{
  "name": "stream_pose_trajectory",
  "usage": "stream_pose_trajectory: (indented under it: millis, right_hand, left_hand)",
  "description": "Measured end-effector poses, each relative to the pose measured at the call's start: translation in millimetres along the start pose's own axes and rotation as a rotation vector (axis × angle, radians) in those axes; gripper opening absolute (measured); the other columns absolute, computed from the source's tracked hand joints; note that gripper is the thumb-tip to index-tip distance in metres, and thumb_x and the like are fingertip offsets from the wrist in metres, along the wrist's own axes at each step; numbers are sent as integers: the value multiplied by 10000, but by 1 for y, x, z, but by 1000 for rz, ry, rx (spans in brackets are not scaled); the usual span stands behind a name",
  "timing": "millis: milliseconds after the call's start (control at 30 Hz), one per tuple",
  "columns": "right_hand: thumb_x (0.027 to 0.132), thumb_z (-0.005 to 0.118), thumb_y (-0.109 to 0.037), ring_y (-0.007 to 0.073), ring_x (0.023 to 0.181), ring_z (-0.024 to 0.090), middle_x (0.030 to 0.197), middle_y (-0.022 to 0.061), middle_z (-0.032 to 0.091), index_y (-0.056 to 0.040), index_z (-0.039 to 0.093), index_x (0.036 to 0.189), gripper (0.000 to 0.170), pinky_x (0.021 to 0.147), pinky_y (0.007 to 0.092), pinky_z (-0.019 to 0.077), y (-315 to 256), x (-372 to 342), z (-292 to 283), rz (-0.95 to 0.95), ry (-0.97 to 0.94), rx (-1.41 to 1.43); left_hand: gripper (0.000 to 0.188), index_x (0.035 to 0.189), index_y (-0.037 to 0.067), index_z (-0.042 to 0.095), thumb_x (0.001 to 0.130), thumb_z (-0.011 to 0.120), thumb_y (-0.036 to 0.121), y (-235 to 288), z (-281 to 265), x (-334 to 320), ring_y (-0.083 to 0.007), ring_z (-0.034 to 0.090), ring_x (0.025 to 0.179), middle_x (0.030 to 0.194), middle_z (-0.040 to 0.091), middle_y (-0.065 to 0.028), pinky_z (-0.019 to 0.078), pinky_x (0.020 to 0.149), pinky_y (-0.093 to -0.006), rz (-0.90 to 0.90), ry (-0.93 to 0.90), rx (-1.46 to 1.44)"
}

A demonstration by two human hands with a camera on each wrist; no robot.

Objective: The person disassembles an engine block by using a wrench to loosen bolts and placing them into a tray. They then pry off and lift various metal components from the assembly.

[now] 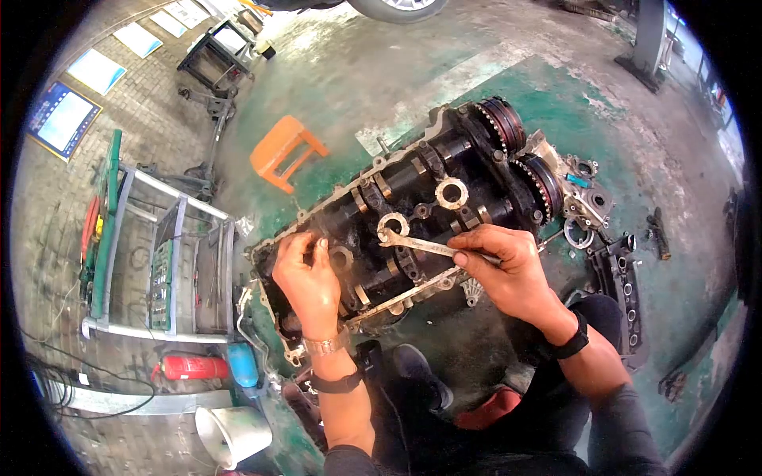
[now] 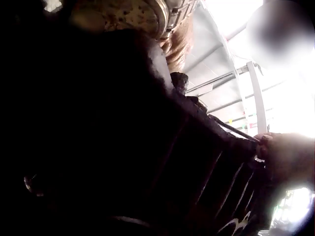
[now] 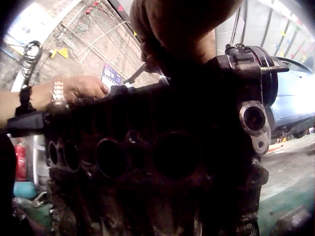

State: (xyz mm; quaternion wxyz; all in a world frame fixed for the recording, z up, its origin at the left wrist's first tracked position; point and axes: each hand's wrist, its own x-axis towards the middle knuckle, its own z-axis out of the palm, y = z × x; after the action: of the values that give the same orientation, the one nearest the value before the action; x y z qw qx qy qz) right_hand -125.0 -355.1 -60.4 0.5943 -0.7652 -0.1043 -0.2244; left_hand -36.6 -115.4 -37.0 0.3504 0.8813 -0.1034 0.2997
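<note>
A dark, oily engine cylinder head (image 1: 341, 222) lies diagonally in the head view, with camshafts and two toothed wheels at its upper right end. My right hand (image 1: 504, 266) grips a metal wrench (image 1: 425, 246) between thumb and fingers; the wrench's far end is over the head's middle, beside a pale ring (image 1: 393, 225). My left hand (image 1: 308, 278) is over the left part of the head with fingers loosely bent, no object visible in it. In the right wrist view the left hand (image 3: 83, 88) is at the head's top edge. The left wrist view is mostly dark.
An orange stool (image 1: 278, 151) stands beyond the head. At left are a metal rack (image 1: 151, 333), a red extinguisher (image 1: 193, 367), a blue cylinder (image 1: 243, 365) and a white bucket (image 1: 230, 435). Loose engine parts (image 1: 591, 198) lie right of the head.
</note>
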Motion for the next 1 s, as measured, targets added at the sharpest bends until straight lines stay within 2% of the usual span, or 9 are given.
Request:
stream_pose_trajectory:
  millis: [333, 367, 500, 567, 667, 733, 867, 933, 1000]
  right_hand:
    - [792, 675, -21, 199, 686, 630, 785, 125, 648, -2, 662, 915, 125, 604, 298, 481, 0, 0, -1, 15, 3, 12]
    - [792, 675, -21, 199, 686, 630, 785, 125, 648, -2, 662, 915, 125, 604, 298, 481, 0, 0, -1, 16, 1, 8]
    - [794, 671, -16, 208, 695, 638, 796, 122, 654, -5, 660, 928, 135, 611, 305, 489, -2, 1, -4, 31, -9, 28]
    - [795, 670, -14, 211, 701, 642, 803, 122, 657, -5, 660, 932, 138, 614, 307, 492, -2, 1, -4, 36, -21, 13]
    - [780, 670, 2, 159, 685, 627, 805, 111, 659, 21, 668, 935, 156, 618, 266, 475, 0, 1, -3, -3, 10, 33]
    - [782, 669, 3, 158, 687, 626, 807, 111, 660, 22, 669, 939, 158, 619, 266, 476, -1, 0, -3, 12, 7, 37]
    - [783, 669, 5, 157, 691, 627, 809, 114, 660, 23, 669, 943, 161, 621, 268, 477, -1, -1, -3, 33, 7, 39]
    - [788, 678, -23, 236, 750, 663, 845, 141, 671, -2, 668, 932, 146, 647, 317, 510, 0, 0, -3, 55, -3, 51]
    - [788, 677, -23, 240, 754, 664, 848, 143, 671, -2, 668, 932, 147, 648, 318, 510, -2, 0, -5, 57, -10, 52]
  left_hand:
    - [139, 838, -52, 604, 773, 695, 30, 7, 5, 3, -158, 555, 596, 676, 624, -118, 464, 609, -304, -133, 38, 15]
    - [144, 870, -53, 610, 768, 687, 13, 11, 3, 2, -177, 577, 634, 724, 635, -128, 468, 632, -312, -202, 5, 30]
    - [182, 949, -50, 618, 769, 640, -38, 14, 3, -3, -214, 610, 726, 841, 646, -150, 476, 685, -329, -76, -1, 90]
    - [183, 952, -49, 617, 770, 631, -43, 9, 2, -3, -211, 610, 724, 840, 646, -149, 477, 684, -328, -79, -5, 74]
    - [174, 951, -47, 609, 778, 620, -48, 6, 3, -3, -199, 602, 699, 817, 645, -139, 476, 670, -321, -97, -8, 25]
    - [149, 932, -51, 602, 786, 626, -40, 14, 1, 0, -187, 592, 672, 787, 641, -133, 471, 657, -313, -235, -50, -12]
    - [129, 885, -49, 585, 799, 653, 20, 3, 4, 1, -201, 573, 636, 741, 623, -141, 462, 631, -333, -101, -25, 68]
    - [145, 869, -49, 577, 799, 664, 44, 7, 3, 3, -217, 573, 639, 737, 621, -150, 460, 637, -341, -121, -26, 104]
    - [156, 875, -55, 575, 797, 667, 45, 5, 2, 4, -232, 585, 660, 750, 627, -157, 464, 657, -340, -186, -45, 93]
